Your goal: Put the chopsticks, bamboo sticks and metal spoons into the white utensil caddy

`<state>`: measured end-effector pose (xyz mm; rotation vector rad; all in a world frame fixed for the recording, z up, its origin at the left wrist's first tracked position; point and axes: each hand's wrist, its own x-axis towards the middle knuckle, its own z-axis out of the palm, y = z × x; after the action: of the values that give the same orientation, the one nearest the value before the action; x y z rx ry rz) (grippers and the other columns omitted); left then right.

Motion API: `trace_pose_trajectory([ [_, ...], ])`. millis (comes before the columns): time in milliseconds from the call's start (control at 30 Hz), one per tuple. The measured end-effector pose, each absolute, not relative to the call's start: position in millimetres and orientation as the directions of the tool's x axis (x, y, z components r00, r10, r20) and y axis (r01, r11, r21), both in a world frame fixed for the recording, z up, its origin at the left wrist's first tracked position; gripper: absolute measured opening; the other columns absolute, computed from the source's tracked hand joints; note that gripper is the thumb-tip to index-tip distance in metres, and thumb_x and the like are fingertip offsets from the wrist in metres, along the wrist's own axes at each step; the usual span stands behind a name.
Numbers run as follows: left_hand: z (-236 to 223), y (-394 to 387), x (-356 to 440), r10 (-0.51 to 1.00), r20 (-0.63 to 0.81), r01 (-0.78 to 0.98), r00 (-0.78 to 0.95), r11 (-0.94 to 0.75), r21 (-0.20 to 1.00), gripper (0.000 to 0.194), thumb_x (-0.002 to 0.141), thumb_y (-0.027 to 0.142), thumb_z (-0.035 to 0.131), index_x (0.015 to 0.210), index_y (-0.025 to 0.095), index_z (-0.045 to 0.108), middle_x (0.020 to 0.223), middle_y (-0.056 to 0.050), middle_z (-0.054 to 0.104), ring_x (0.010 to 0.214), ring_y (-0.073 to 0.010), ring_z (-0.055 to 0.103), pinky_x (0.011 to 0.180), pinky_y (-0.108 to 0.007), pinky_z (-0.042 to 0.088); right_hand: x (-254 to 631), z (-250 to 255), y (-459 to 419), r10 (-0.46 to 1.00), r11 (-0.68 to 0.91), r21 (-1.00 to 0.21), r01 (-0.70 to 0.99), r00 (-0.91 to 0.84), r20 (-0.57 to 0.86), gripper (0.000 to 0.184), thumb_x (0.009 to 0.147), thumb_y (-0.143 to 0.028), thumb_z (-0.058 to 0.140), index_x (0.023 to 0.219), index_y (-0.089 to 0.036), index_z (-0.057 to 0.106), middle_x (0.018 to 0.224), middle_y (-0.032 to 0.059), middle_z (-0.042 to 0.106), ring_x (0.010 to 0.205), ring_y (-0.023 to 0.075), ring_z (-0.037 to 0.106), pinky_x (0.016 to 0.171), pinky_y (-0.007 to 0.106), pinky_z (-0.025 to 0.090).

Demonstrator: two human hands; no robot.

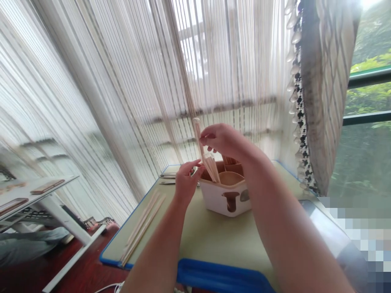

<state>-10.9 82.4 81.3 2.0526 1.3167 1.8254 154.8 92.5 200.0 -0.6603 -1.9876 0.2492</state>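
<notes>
A white holder box (pixel 217 198) with compartments stands on an olive-green table (pixel 214 236) with a blue rim. My right hand (pixel 222 139) is above the box, fingers pinched on a bundle of pale wooden chopsticks in a clear wrapper (pixel 205 156), which stands tilted with its lower end inside the box. My left hand (pixel 185 181) is just left of the box, fingers curled, thumb and forefinger touching the lower part of the bundle. A brown cup-like insert (pixel 229 178) sits in the box.
Several long loose chopsticks (pixel 143 226) lie on the table's left side. Metal utensils (pixel 167 179) lie at the back near the curtain. Striped sheer curtains (pixel 152 81) hang behind, a window at right. A white side table (pixel 39 191) stands at left.
</notes>
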Motion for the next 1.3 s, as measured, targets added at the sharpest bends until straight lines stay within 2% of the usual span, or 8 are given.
trace_pose_trajectory([
  [100, 79.2, 84.6, -10.3, 0.639, 0.765, 0.538, -0.072, -0.622, 0.570, 0.021, 0.078, 0.035, 0.060, 0.088, 0.020, 0.071, 0.077, -0.002, 0.065, 0.068, -0.0116, 0.050, 0.063, -0.024, 0.039, 143.5, 195.1, 92.5, 0.569, 0.815, -0.429, 0.390, -0.401, 0.718, 0.007, 0.072, -0.019, 0.064, 0.070, -0.018, 0.071, 0.053, -0.0015, 0.061, 0.041, 0.0065, 0.049, 0.042, 0.021, 0.038],
  [200, 76.3, 88.6, -10.1, 0.676, 0.724, 0.483, -0.141, -0.591, 0.646, 0.023, 0.077, 0.037, 0.060, 0.084, 0.018, 0.071, 0.073, -0.001, 0.063, 0.061, -0.0100, 0.046, 0.058, -0.023, 0.037, 132.0, 192.1, 89.8, 0.557, 0.816, -0.394, 0.424, -0.394, 0.731, 0.010, 0.069, -0.014, 0.063, 0.067, -0.019, 0.071, 0.056, -0.0005, 0.064, 0.046, 0.0086, 0.052, 0.046, 0.023, 0.039],
  [300, 74.8, 91.1, -9.8, 0.698, 0.688, 0.419, -0.197, -0.575, 0.703, 0.024, 0.075, 0.038, 0.062, 0.082, 0.018, 0.071, 0.072, 0.000, 0.062, 0.056, -0.0085, 0.041, 0.056, -0.023, 0.036, 126.1, 191.0, 86.3, 0.544, 0.818, -0.374, 0.437, -0.378, 0.749, 0.010, 0.071, -0.018, 0.063, 0.066, -0.018, 0.072, 0.051, 0.0003, 0.060, 0.044, 0.0081, 0.048, 0.047, 0.024, 0.039],
  [500, 77.3, 88.1, -7.8, 0.680, 0.694, 0.475, -0.236, -0.543, 0.693, 0.017, 0.071, 0.034, 0.067, 0.076, 0.019, 0.072, 0.071, -0.001, 0.061, 0.062, -0.0102, 0.046, 0.059, -0.024, 0.036, 123.5, 194.3, 79.9, 0.536, 0.809, -0.375, 0.452, -0.308, 0.786, 0.021, 0.076, -0.023, 0.061, 0.094, -0.019, 0.070, 0.070, 0.0030, 0.066, 0.055, 0.0112, 0.055, 0.050, 0.024, 0.042],
  [667, 77.4, 87.3, -7.2, 0.713, 0.655, 0.454, -0.252, -0.510, 0.731, 0.020, 0.068, 0.037, 0.069, 0.076, 0.019, 0.073, 0.068, 0.000, 0.061, 0.061, -0.0105, 0.047, 0.060, -0.024, 0.037, 117.3, 196.1, 75.1, 0.532, 0.794, -0.352, 0.495, -0.287, 0.797, 0.015, 0.081, -0.025, 0.057, 0.086, -0.016, 0.069, 0.067, 0.0026, 0.064, 0.063, 0.0130, 0.059, 0.058, 0.025, 0.045],
  [1000, 76.5, 85.9, -4.3, 0.684, 0.693, 0.369, -0.228, -0.598, 0.712, 0.025, 0.074, 0.040, 0.064, 0.088, 0.020, 0.071, 0.076, 0.000, 0.058, 0.061, -0.0084, 0.042, 0.058, -0.023, 0.036, 131.8, 197.5, 78.5, 0.779, 0.623, -0.703, 0.344, -0.350, 0.520, 0.017, 0.075, -0.027, 0.063, 0.088, -0.018, 0.070, 0.077, 0.0044, 0.070, 0.066, 0.0126, 0.063, 0.061, 0.025, 0.051],
  [1167, 72.0, 89.3, -3.3, 0.713, 0.648, 0.321, -0.268, -0.568, 0.758, 0.028, 0.072, 0.039, 0.066, 0.092, 0.020, 0.069, 0.073, 0.000, 0.058, 0.058, -0.0077, 0.042, 0.055, -0.021, 0.037, 136.4, 199.1, 79.8, 0.833, 0.544, -0.731, 0.411, -0.369, 0.413, 0.016, 0.075, -0.033, 0.064, 0.079, -0.019, 0.071, 0.072, 0.0040, 0.069, 0.063, 0.0130, 0.063, 0.061, 0.026, 0.051],
  [1300, 73.4, 89.0, -3.3, 0.728, 0.621, 0.315, -0.292, -0.539, 0.781, 0.027, 0.071, 0.038, 0.065, 0.089, 0.018, 0.069, 0.071, 0.000, 0.059, 0.060, -0.0085, 0.045, 0.055, -0.021, 0.038, 132.2, 196.7, 81.9, 0.817, 0.575, -0.734, 0.361, -0.293, 0.496, 0.028, 0.079, -0.042, 0.059, 0.074, -0.017, 0.069, 0.070, 0.0052, 0.067, 0.063, 0.0119, 0.061, 0.062, 0.025, 0.050],
])
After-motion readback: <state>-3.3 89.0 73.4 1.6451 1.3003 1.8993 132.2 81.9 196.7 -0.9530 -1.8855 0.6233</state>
